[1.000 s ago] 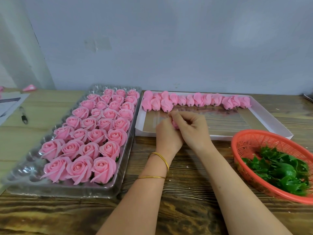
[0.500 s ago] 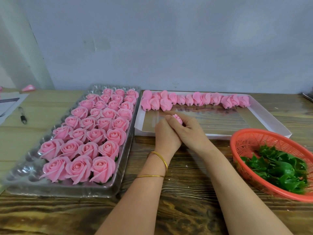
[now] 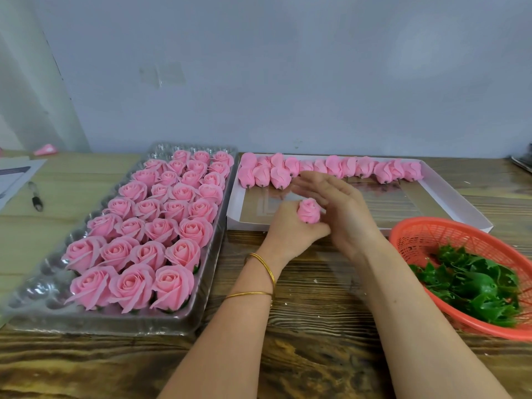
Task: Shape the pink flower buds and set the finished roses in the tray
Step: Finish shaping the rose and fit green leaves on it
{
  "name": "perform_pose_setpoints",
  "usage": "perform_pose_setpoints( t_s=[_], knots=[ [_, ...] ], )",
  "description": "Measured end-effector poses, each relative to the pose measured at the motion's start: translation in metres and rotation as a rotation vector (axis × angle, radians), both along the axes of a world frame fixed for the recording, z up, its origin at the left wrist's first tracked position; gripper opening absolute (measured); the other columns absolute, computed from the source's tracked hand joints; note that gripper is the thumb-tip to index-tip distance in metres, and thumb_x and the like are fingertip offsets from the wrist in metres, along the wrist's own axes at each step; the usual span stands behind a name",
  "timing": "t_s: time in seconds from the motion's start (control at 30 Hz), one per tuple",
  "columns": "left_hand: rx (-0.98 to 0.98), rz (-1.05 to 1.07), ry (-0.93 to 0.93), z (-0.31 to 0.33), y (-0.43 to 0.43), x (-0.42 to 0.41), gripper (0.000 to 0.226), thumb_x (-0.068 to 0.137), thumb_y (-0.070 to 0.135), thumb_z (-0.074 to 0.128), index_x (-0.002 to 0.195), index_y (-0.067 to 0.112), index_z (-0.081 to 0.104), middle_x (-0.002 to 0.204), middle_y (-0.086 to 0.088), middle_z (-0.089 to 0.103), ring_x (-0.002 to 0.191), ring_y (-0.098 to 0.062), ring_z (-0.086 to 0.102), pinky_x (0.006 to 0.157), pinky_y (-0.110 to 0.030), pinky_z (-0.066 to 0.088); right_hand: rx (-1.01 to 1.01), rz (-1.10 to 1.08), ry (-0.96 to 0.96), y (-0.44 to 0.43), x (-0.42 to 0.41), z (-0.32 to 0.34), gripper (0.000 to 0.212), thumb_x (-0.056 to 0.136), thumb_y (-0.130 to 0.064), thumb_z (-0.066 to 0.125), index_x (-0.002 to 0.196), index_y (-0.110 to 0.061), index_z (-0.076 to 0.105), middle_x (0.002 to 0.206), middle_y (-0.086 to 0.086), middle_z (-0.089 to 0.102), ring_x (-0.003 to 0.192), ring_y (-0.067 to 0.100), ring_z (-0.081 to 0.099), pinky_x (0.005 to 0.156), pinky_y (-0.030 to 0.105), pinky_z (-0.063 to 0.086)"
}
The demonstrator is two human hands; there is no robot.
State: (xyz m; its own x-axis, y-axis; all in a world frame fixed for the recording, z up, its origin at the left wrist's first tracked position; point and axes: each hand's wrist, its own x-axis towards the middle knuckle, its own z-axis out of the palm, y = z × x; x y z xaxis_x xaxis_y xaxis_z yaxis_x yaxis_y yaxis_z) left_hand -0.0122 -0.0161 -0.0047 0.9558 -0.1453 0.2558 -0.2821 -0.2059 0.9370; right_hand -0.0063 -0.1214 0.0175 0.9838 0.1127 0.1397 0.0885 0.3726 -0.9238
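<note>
Shaping one pink bud between my palms before it joins the tray.

My left hand [image 3: 290, 228] is closed round the base of a small pink foam flower bud [image 3: 308, 210], holding it upright just above the near edge of the shallow white cardboard box [image 3: 457, 197], where a row of unshaped pink buds [image 3: 331, 168] lies along the far side. My right hand [image 3: 342, 208] is open and flat, fingers stretched out, palm just beside the bud and holding nothing. To do this well, I judge I should keep the base pinched firmly, roll the open palm lightly around the outer petals so they flare evenly, and avoid crushing the centre. The clear plastic compartment tray [image 3: 207, 289] of finished pink roses [image 3: 161, 226] sits to my left, with empty pockets along its left side.
</note>
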Motion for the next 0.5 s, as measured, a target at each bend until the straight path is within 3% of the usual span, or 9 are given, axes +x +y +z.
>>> perform_pose_setpoints(
  t_s=[0.07,0.17,0.3,0.5],
  knots=[
    [-0.004,-0.061,0.050,-0.0014,-0.0009,-0.0006,0.014,0.072,-0.002,0.070,0.072,0.010,0.065,0.059,0.008,0.062,0.053,-0.001,0.056,0.049,-0.014,0.043,0.053,0.007,-0.008,-0.0035,0.0003,0.0008,0.021,0.083,-0.022,0.063,0.093,-0.008,0.075,0.104,0.011,0.074,0.105,0.021,0.069,0.084,0.028,0.055],
    [-0.011,-0.093,0.096,-0.0036,-0.0012,0.0010,0.018,0.070,-0.002,0.069,0.069,0.013,0.060,0.050,0.011,0.054,0.048,-0.001,0.051,0.049,-0.016,0.039,0.009,0.071,-0.034,-0.0029,-0.0018,0.0009,0.021,0.081,-0.022,0.062,0.071,-0.010,0.077,0.100,0.014,0.074,0.098,0.019,0.070,0.078,0.024,0.056],
    [-0.067,-0.148,0.127,-0.0039,-0.0021,0.0003,0.028,0.069,-0.008,0.066,0.084,0.014,0.059,0.048,0.018,0.055,0.047,0.005,0.053,0.046,-0.007,0.037,-0.122,0.145,-0.062,-0.0022,-0.0032,-0.0005,0.029,0.081,-0.023,0.061,0.080,0.004,0.070,0.100,0.014,0.074,0.100,0.017,0.069,0.082,0.024,0.054],
    [-0.069,-0.162,0.151,-0.0029,-0.0019,0.0002,0.033,0.075,-0.011,0.063,0.074,0.022,0.057,0.044,0.019,0.053,0.045,0.006,0.052,0.045,-0.004,0.035,-0.273,0.160,-0.044,0.0005,-0.0057,-0.0028,0.031,0.081,-0.032,0.060,0.077,-0.004,0.072,0.099,0.007,0.076,0.100,0.015,0.070,0.089,0.031,0.051]
  ],
)
